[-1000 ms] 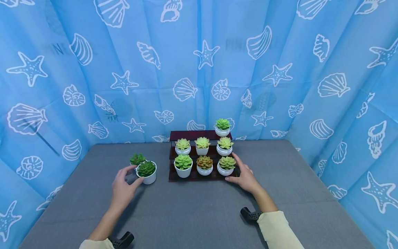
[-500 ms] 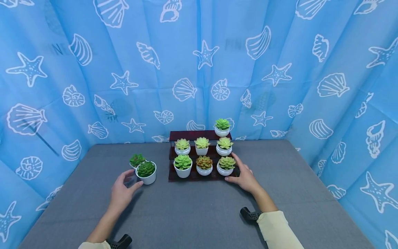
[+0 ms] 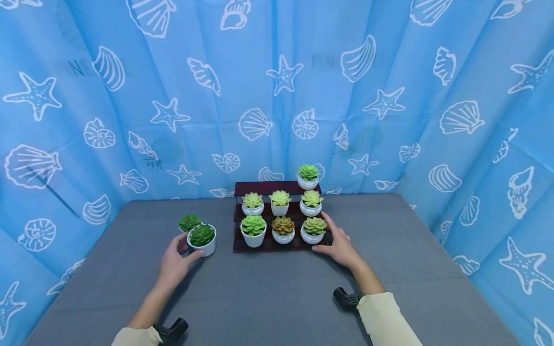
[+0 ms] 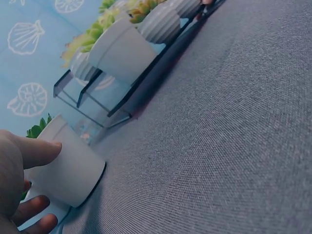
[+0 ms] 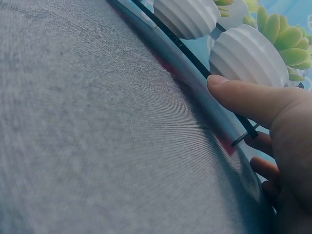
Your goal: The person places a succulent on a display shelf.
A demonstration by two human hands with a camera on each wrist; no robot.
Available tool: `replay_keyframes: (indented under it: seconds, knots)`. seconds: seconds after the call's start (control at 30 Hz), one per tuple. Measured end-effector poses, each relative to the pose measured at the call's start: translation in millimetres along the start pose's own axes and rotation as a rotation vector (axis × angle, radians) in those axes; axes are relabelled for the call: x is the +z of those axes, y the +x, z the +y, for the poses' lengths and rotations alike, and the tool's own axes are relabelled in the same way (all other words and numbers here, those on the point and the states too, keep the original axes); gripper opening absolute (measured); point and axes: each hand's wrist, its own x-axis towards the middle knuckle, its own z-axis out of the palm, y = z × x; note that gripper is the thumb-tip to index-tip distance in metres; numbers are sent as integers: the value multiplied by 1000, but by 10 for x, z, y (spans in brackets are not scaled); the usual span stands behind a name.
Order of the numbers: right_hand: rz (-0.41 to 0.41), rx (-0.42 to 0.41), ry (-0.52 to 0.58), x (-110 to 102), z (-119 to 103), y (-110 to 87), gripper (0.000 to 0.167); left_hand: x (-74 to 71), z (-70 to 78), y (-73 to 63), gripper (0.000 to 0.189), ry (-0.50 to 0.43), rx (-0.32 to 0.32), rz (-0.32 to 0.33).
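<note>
My left hand is at a white pot with a dark green succulent, standing on the cloth at the left. In the left wrist view the thumb lies across the side of the white pot; the index fingertip is hidden behind it. A second green succulent sits just behind, partly covered. My right hand holds the right front corner of a dark red tiered rack. Its thumb presses the rack's front edge in the right wrist view, other fingers round the side.
Several potted succulents stand on the rack: a green one on top, pale ones such as the square-potted one in the middle, and a brownish one in the bottom row. Grey cloth covers the table; a blue curtain hangs behind.
My left hand has shifted slightly, and its thumb now overlaps the front of the pot. The right hand keeps its place on the rack. The head view has drifted slightly.
</note>
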Motion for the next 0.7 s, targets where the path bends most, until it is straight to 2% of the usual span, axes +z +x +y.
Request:
replay_keyframes:
  seconds: [0.27, 0.7]
  knots:
    - [4, -6, -1, -5, 12, 2, 102, 56, 39, 36, 74, -23, -10, -16]
    - [2, 1, 9, 3, 14, 0, 102, 289, 159, 108, 83, -82, -17, 17]
